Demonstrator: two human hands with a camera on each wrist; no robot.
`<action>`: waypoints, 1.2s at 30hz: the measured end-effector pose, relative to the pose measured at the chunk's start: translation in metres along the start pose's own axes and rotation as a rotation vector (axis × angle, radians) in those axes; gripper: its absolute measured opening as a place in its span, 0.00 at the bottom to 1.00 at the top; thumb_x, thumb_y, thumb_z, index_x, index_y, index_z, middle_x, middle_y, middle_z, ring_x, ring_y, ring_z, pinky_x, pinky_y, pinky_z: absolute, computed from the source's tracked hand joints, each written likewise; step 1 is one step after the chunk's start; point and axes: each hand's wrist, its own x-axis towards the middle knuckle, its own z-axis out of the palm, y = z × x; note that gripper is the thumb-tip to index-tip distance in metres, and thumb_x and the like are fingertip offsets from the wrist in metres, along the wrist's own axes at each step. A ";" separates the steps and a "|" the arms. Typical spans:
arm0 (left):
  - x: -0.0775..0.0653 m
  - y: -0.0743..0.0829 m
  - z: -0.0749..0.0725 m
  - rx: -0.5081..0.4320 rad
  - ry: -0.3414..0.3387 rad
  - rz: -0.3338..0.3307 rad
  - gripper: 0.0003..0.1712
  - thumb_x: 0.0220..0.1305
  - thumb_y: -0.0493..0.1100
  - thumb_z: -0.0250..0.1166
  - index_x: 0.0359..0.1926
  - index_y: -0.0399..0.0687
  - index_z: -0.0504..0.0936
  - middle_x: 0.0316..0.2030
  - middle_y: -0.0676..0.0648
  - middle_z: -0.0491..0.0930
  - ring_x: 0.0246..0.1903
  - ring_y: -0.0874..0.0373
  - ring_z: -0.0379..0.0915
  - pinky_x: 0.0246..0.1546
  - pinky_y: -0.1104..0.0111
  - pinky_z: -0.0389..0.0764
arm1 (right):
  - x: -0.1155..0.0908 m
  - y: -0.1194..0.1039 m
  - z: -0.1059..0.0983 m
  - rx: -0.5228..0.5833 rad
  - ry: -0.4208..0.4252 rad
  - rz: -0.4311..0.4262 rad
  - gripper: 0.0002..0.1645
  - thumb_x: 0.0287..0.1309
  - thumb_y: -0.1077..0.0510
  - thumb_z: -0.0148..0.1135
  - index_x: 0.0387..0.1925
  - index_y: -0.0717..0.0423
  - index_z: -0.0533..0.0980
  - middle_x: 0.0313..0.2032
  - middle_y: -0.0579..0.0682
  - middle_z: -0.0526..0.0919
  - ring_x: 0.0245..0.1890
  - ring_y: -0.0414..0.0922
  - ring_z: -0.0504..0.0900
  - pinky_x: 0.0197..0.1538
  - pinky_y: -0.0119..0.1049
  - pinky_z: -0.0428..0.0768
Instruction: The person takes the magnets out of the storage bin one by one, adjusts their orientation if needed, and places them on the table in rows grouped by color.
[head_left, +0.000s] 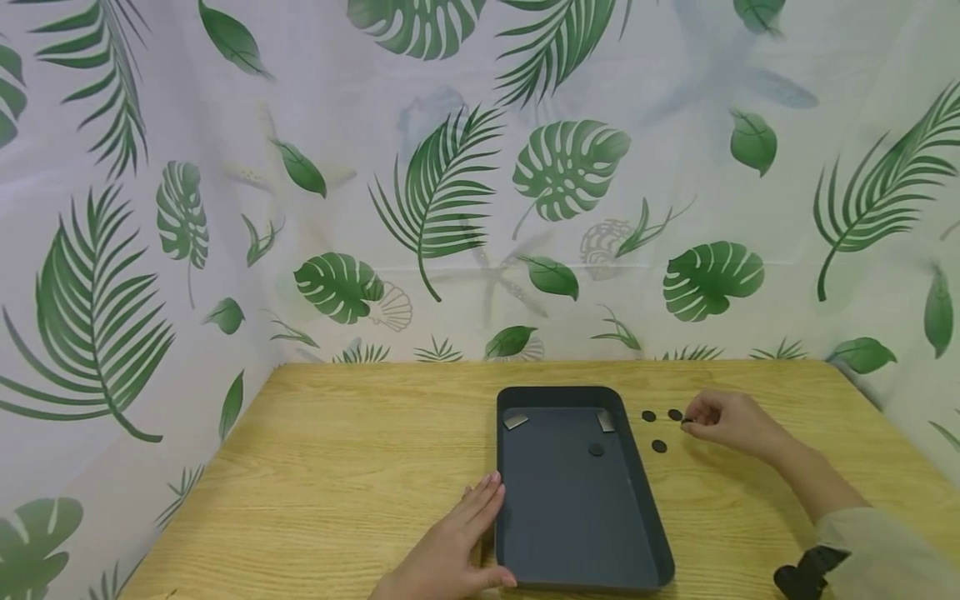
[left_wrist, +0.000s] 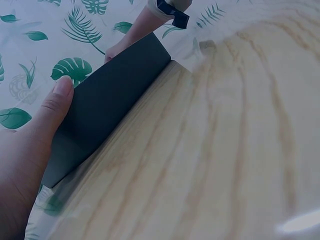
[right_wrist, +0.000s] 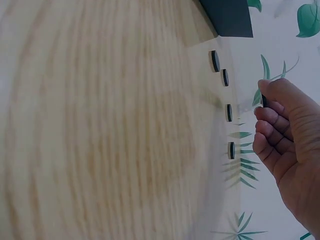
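Observation:
A dark grey rectangular tray (head_left: 577,517) lies on the table. My left hand (head_left: 453,537) rests against its left side with straight fingers, the thumb (left_wrist: 57,102) at the near corner. To the right of the tray, my right hand (head_left: 731,423) pinches a small black disc (right_wrist: 264,101) between thumb and fingers, above the table. Similar black discs lie nearby, such as one disc (head_left: 659,447) and another disc (right_wrist: 231,150); in the head view the hand hides part of this group. Inside the tray are one black disc (head_left: 596,450) and two silvery rectangular pieces (head_left: 516,422).
The wooden table (head_left: 360,467) reaches back to a leaf-patterned cloth (head_left: 465,208), which also hangs on both sides. A dark strap with a device (head_left: 810,573) sits around the right sleeve (head_left: 885,550).

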 end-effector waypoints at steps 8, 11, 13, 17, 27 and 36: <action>0.000 -0.001 0.002 -0.002 0.003 0.014 0.55 0.59 0.73 0.45 0.71 0.34 0.51 0.72 0.38 0.48 0.72 0.49 0.45 0.68 0.57 0.59 | -0.004 0.005 0.008 -0.004 -0.051 0.033 0.08 0.54 0.56 0.68 0.30 0.55 0.78 0.24 0.42 0.77 0.22 0.33 0.72 0.24 0.30 0.73; 0.000 -0.002 0.002 0.001 0.006 0.018 0.55 0.59 0.73 0.45 0.71 0.34 0.51 0.73 0.38 0.48 0.72 0.49 0.45 0.68 0.57 0.59 | -0.007 0.006 0.012 0.024 -0.058 0.049 0.08 0.54 0.56 0.68 0.30 0.56 0.78 0.24 0.44 0.78 0.23 0.33 0.72 0.24 0.30 0.73; 0.000 -0.002 0.002 0.003 0.007 0.019 0.56 0.59 0.74 0.44 0.71 0.34 0.51 0.73 0.38 0.48 0.72 0.49 0.45 0.68 0.57 0.59 | -0.007 0.008 0.015 0.028 -0.058 0.050 0.08 0.54 0.56 0.68 0.30 0.56 0.78 0.25 0.44 0.78 0.23 0.34 0.72 0.25 0.30 0.74; 0.000 -0.003 0.001 0.005 0.004 0.012 0.56 0.58 0.74 0.44 0.71 0.34 0.51 0.73 0.38 0.48 0.72 0.49 0.45 0.68 0.57 0.58 | -0.006 0.011 0.020 -0.001 -0.050 0.067 0.08 0.54 0.55 0.68 0.30 0.54 0.78 0.25 0.43 0.78 0.25 0.34 0.73 0.27 0.30 0.74; -0.001 -0.002 0.002 0.022 0.021 0.034 0.57 0.58 0.74 0.42 0.71 0.33 0.51 0.72 0.37 0.48 0.71 0.48 0.46 0.68 0.56 0.59 | -0.008 0.011 0.024 -0.026 -0.047 0.086 0.08 0.54 0.53 0.67 0.31 0.53 0.78 0.26 0.43 0.77 0.25 0.35 0.72 0.27 0.31 0.73; 0.000 -0.001 0.002 0.033 0.036 0.048 0.56 0.58 0.74 0.41 0.70 0.31 0.52 0.72 0.35 0.49 0.71 0.48 0.46 0.67 0.56 0.59 | -0.007 0.010 0.020 -0.025 -0.059 0.093 0.09 0.55 0.53 0.67 0.33 0.53 0.78 0.26 0.43 0.77 0.26 0.35 0.73 0.28 0.31 0.74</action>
